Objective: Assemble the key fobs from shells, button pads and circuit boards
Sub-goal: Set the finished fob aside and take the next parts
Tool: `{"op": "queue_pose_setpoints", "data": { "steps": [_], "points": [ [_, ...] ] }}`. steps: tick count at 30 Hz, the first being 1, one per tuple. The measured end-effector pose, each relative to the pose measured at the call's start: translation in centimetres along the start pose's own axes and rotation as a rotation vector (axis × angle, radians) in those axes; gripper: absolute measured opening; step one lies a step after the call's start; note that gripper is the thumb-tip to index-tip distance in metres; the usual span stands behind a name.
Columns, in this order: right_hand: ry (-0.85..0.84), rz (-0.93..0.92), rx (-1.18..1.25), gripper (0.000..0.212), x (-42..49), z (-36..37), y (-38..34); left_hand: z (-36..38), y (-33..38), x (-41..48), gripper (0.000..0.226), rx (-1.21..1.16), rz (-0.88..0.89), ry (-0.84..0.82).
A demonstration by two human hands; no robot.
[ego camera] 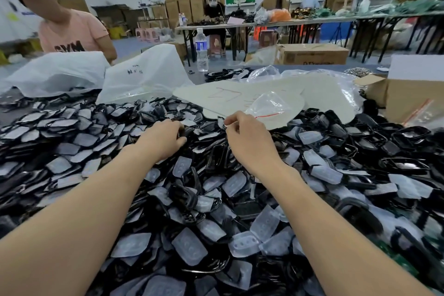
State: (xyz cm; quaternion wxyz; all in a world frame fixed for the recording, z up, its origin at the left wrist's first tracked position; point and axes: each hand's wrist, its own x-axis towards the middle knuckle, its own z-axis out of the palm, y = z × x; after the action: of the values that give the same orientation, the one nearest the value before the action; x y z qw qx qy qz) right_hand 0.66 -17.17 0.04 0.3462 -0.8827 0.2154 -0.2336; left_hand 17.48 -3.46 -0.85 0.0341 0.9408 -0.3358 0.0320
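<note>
On the near side of the cream sheet (pixel 240 100), the left hand (pixel 165 139) curls its fingers round a black shell (pixel 183 132). The right hand (pixel 247 137), nearer the sheet's edge, pinches what looks like a translucent button pad (pixel 221 123), a little apart from the shell. Beyond the sheet, a pink shirt (pixel 72 36) reads "SKM".

Dense heap of shells (pixel 408 136) and button pads (pixel 189 246) underhand; plastic bags (pixel 144 74), water bottle (pixel 201 51), cardboard box (pixel 413 97) beyond.
</note>
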Motion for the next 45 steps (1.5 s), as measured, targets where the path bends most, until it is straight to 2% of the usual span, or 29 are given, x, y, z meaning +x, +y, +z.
{"op": "queue_pose_setpoints", "data": {
  "steps": [5,8,12,17,22,28,33,40,45],
  "points": [
    [0.008,0.010,0.033,0.023,-0.4,-0.1,0.4,0.2,0.2,-0.2,0.032,-0.018,-0.017,0.060],
    [0.014,0.005,0.034,0.022,-0.7,-0.2,0.5,0.2,0.2,-0.4,0.032,-0.170,-0.066,0.075],
    [0.017,-0.007,0.031,0.026,-0.9,-0.2,0.5,-0.2,0.1,-0.7,0.029,-0.326,-0.133,0.044],
    [0.023,-0.014,0.040,0.025,-0.9,-0.3,0.9,-0.4,-0.1,-0.7,0.029,-0.357,-0.173,0.014],
    [0.014,-0.021,0.059,0.024,-1.0,-0.5,1.1,-0.5,-0.6,-1.0,0.028,-0.313,-0.100,0.083],
    [-0.071,-0.067,0.131,0.029,-0.4,0.7,-0.3,-1.6,-0.7,-3.3,0.021,-0.439,0.036,0.124],
    [-0.149,-0.123,-0.044,0.037,-0.6,2.9,-0.7,-1.8,0.1,-6.2,0.019,-0.530,0.195,0.148],
    [-0.097,-0.111,0.074,0.017,-2.2,3.2,0.9,-1.5,0.2,-7.9,0.016,-0.719,0.237,0.039],
    [-0.097,-0.126,0.096,0.011,-3.1,2.7,2.2,-1.3,0.9,-8.1,0.019,-0.677,0.252,-0.010]
  ]
}}
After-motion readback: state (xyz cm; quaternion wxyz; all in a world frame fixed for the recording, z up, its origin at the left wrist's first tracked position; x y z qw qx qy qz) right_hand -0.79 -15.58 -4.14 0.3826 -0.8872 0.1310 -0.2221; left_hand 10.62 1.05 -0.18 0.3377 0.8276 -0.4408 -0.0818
